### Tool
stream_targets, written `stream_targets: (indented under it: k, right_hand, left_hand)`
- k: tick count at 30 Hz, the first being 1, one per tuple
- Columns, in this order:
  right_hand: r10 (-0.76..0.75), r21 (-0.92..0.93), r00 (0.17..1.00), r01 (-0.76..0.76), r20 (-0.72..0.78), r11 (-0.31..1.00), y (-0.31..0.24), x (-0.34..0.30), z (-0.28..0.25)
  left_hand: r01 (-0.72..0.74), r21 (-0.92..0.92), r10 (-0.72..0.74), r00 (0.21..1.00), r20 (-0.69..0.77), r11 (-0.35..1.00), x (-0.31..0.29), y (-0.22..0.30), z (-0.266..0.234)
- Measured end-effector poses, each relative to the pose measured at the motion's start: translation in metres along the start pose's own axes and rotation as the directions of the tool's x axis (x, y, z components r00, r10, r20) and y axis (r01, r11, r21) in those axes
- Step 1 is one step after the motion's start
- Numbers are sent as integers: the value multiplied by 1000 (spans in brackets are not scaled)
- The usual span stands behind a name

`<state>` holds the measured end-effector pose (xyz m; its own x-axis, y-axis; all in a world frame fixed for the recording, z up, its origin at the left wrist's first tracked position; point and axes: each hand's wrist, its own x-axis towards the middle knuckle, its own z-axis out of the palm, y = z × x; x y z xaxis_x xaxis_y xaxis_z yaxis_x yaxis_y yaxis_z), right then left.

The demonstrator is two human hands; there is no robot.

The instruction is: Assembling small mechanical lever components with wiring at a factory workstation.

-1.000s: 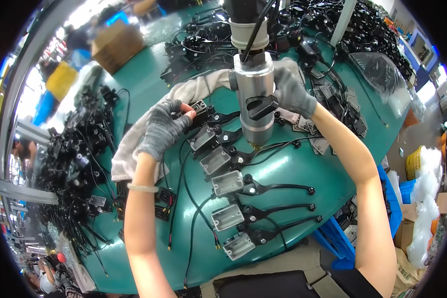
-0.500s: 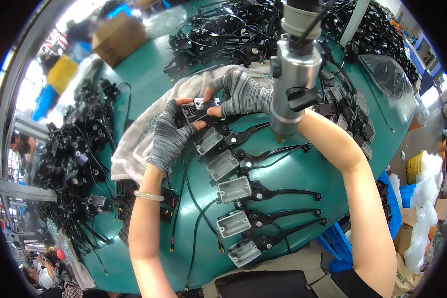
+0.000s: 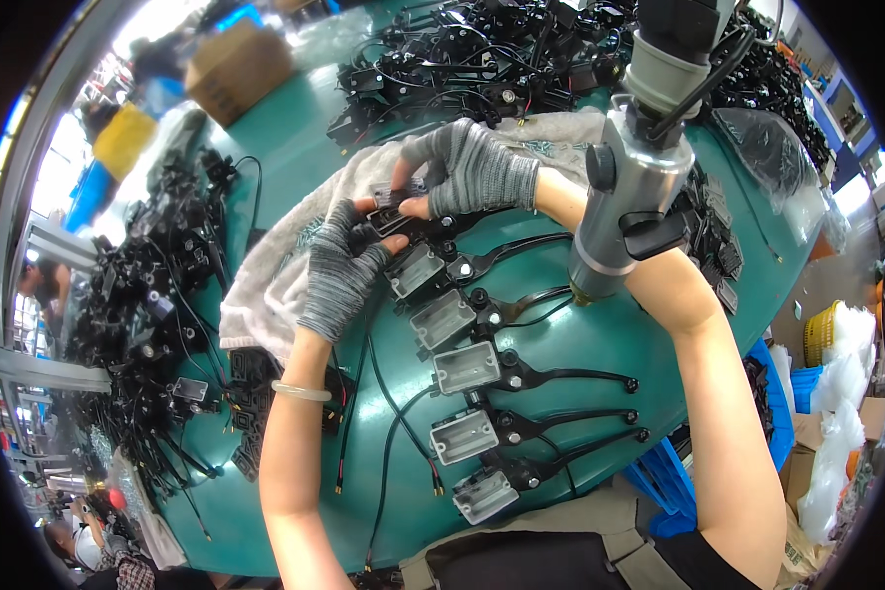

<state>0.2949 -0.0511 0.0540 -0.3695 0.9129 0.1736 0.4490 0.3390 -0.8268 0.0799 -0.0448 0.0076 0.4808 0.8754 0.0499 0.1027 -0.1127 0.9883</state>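
My left hand [image 3: 344,265], in a grey fingerless knit glove, has thumb and fingertips closed around a small black rectangular housing [image 3: 391,222]. From the far side my right hand [image 3: 477,169], gloved alike, pinches a small grey rectangular plate [image 3: 387,195] over that housing; its fingers partly hide both parts. Below my hands, several black brake levers with open grey rectangular reservoirs [image 3: 466,367] lie in a column, handles pointing right. The nearest reservoir [image 3: 416,272] sits just below my left thumb. A silver hanging power screwdriver [image 3: 631,187] stands in front of my right forearm.
A pale towel [image 3: 265,290] with small screws lies under and behind my hands. Piles of black lever assemblies [image 3: 462,74] fill the back and the left [image 3: 147,315]. Rectangular covers [image 3: 723,236] lie at right. A cardboard box [image 3: 236,74] stands back left, blue crates [image 3: 664,482] lower right.
The grey plate has tipped up and lies less flat to view. My right hand has shifted slightly left. The hanging screwdriver has swung to the right.
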Motion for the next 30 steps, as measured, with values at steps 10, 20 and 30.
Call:
stream_targets:
  k: [10, 20, 30]
  right_hand:
    - [-32, -74, 999, 35, 36, 997, 3, -1, 3]
    - [-132, 14, 986, 134, -104, 991, 32, -5, -4]
    - [16, -20, 999, -17, -42, 1000, 1, -2, 2]
  left_hand:
    - [-126, 16, 127, 987, -102, 992, 4, -10, -3]
    - [-216, 238, 239, 968, -75, 947, 2, -10, -3]
    - [-123, 9, 123, 991, -55, 992, 4, -13, 3]
